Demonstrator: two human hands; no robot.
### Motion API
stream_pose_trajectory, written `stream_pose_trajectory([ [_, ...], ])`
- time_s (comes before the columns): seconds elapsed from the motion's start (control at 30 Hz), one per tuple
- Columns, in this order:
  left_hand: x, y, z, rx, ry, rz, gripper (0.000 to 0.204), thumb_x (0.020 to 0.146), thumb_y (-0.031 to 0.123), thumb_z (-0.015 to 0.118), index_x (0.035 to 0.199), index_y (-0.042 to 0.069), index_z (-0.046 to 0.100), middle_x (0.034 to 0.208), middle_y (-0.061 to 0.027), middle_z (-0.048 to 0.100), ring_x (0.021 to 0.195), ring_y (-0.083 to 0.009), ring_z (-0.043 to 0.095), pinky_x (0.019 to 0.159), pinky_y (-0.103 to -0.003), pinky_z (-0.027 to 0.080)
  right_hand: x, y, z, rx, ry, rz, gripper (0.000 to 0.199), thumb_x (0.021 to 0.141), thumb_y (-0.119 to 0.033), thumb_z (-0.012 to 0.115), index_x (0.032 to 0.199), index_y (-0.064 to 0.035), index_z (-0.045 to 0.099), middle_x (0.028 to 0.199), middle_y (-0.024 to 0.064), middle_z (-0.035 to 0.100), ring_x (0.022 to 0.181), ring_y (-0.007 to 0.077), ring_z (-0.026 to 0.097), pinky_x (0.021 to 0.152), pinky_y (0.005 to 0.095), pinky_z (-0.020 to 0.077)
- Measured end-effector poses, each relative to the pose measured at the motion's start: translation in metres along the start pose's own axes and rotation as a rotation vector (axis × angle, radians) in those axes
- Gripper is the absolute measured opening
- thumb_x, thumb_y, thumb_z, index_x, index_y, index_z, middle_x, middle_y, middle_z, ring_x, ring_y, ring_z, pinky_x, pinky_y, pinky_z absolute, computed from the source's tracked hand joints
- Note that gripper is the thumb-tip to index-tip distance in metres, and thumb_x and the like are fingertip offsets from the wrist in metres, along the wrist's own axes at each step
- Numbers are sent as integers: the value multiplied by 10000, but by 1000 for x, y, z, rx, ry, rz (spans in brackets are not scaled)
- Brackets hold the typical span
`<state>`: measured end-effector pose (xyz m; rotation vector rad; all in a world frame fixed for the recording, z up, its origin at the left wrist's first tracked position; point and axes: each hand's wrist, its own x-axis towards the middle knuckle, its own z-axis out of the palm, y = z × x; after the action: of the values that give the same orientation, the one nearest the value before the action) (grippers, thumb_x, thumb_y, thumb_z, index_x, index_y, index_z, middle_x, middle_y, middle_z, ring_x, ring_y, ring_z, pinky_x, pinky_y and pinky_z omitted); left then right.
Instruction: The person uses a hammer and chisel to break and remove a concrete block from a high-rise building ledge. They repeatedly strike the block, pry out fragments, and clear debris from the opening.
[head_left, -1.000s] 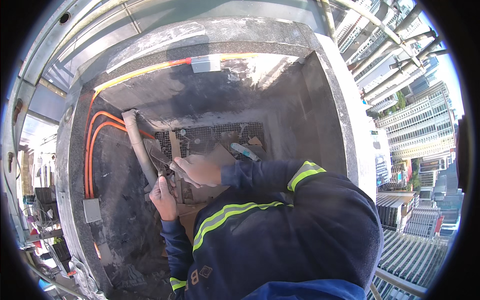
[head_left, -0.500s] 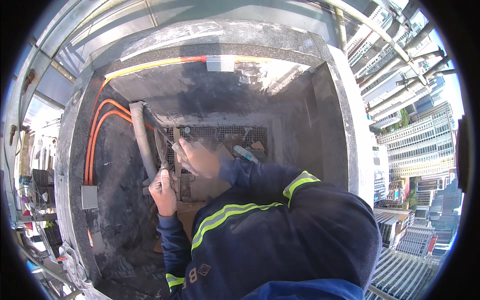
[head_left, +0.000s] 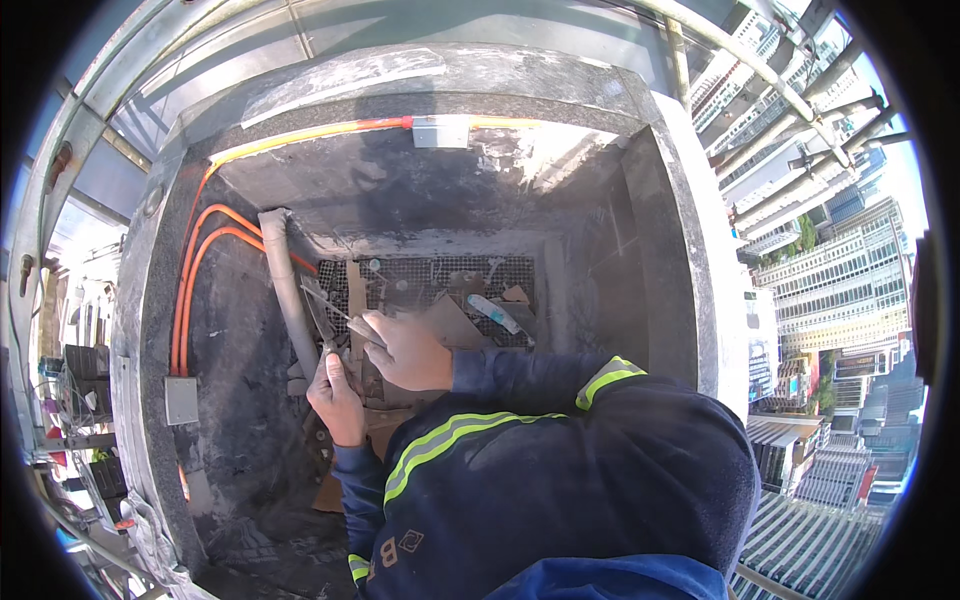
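Observation:
My left hand [head_left: 337, 402] is closed round the handle of a trowel-like tool [head_left: 320, 318], whose narrow grey blade points up and away beside a pale pipe. In my right hand [head_left: 412, 352] is a thin-bladed hand tool [head_left: 333, 306]. Its slim pale blade slants left across the trowel-like tool, near or touching it; I cannot tell which. The exact kind of the thin tool is unclear, and my fingers hide much of both handles. Both hands are low inside a grey, dusty concrete pit, close to its left side.
The pale pipe [head_left: 285, 285] slants down beside my left hand. Orange conduits [head_left: 183, 290] run along the walls to grey boxes [head_left: 180, 400]. A white-and-blue tube [head_left: 492, 312] and cardboard scraps [head_left: 452, 325] lie on a mesh grating [head_left: 410, 272]. Scaffold pipes [head_left: 760, 65] surround the pit.
My right hand has moved slightly right and nearer to me, its thin tool now lying flatter. My left hand has also shifted nearer and a little right with the trowel-like tool.

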<state>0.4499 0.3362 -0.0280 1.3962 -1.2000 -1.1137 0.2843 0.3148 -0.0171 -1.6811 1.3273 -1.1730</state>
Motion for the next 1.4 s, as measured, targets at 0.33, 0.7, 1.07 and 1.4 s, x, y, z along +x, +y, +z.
stream_pose_trajectory([
  [0.33,-3,-3,0,307,-61,162,271,980,182,577,1084,-53,663,807,-242,640,678,-337,619,647,-386,481,15,14,-4,-106,2,61,253,913,-117,588,1029,98,519,751,319,625,734,488,645,632,503,501],
  [0.7,-11,14,10,242,61,241,257,954,162,610,1105,-37,672,885,-259,670,783,-400,661,687,-402,505,38,27,-2,-116,-108,-2,156,916,-71,582,1013,50,562,886,256,661,831,451,636,720,446,493],
  [1.07,-10,-11,10,233,123,303,270,973,236,578,939,-27,625,847,-284,640,834,-469,622,730,-520,480,46,15,14,-120,-298,-54,300,970,-104,539,1183,107,538,1000,244,680,937,367,671,820,428,500],
  [1.4,-9,-11,-11,271,206,286,279,991,220,558,1072,-38,628,881,-279,648,814,-459,615,723,-473,491,49,10,43,-60,-346,-180,297,949,-45,517,1188,130,538,997,277,674,916,422,658,834,439,503],
])
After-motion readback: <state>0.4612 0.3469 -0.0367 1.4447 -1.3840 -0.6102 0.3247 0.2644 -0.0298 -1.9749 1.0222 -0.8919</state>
